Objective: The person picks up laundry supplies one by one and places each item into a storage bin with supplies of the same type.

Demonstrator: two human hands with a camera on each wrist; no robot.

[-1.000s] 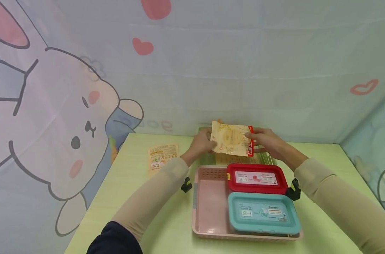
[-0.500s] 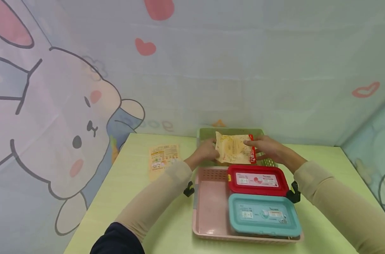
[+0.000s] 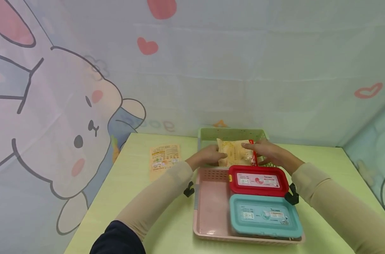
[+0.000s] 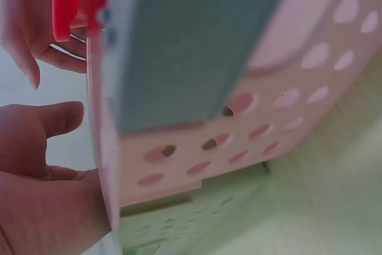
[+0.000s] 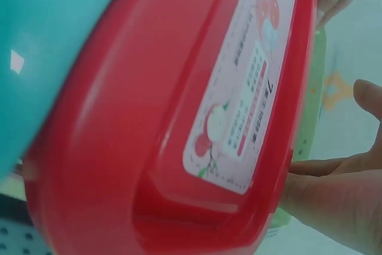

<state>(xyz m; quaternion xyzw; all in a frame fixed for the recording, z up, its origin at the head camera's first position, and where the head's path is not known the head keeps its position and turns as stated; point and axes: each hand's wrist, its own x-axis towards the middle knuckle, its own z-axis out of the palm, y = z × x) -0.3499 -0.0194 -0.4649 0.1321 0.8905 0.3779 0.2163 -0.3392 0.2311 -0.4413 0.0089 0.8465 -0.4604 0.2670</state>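
Observation:
A pale yellow packet (image 3: 235,152) with a red right edge sits low at the green basket (image 3: 230,133), its lower part hidden behind the red-lidded box. At the packet's left side is my left hand (image 3: 208,155), its thumb over the front in the head view. My right hand (image 3: 268,151) is at the red edge, thumb above the packet and fingers partly hidden. In the left wrist view, a gap shows between thumb (image 4: 62,117) and fingers. The right wrist view shows the thumb (image 5: 367,97) raised apart from the fingers; neither wrist view shows the packet.
Nearer me, a pink basket (image 3: 211,208) holds a red-lidded box (image 3: 257,180) and a teal-lidded box (image 3: 265,216) on its right side. A flat yellow packet (image 3: 164,158) lies on the table to the left. A printed cloth (image 3: 243,77) hangs behind the table.
Both hands have come down with the yellow packet, which has sunk from above the green basket to low at it. The green basket's back shows more. The boxes have stayed put.

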